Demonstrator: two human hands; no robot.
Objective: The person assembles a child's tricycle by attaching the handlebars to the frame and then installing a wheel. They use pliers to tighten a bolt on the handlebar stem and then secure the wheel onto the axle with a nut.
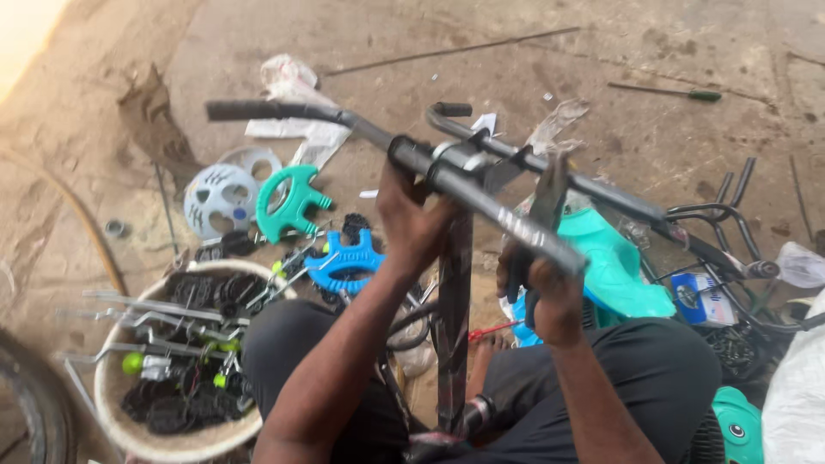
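I take the handlebar (447,176) as my landmark; it is the largest thing before me, a dark bar whose long axis runs from upper left down to lower right, clamped atop an upright stem (454,318) that rises between my knees. Behind it lies a second bar (550,167), roughly parallel; right of that sits a teal seat (614,262). Left of and below the handlebar stands a round basket (116,404) of levers and black parts; above the basket, on the dirt floor (653,51), lie a white disc (219,202), a teal guard (292,204) and a blue guard (345,260); far beyond the handlebar, to its upper right, a screwdriver (666,91) rests alone.

My left hand (412,219) is curled shut round the handlebar just left of the clamp, gripping from beneath. My right hand (550,296) is closed on a pair of pliers (546,206), whose length points up toward the handlebar; their tip is level with the second bar, just right of the clamp. The left hand is already on the handlebar; the right is just under it, with the pliers crossing it.
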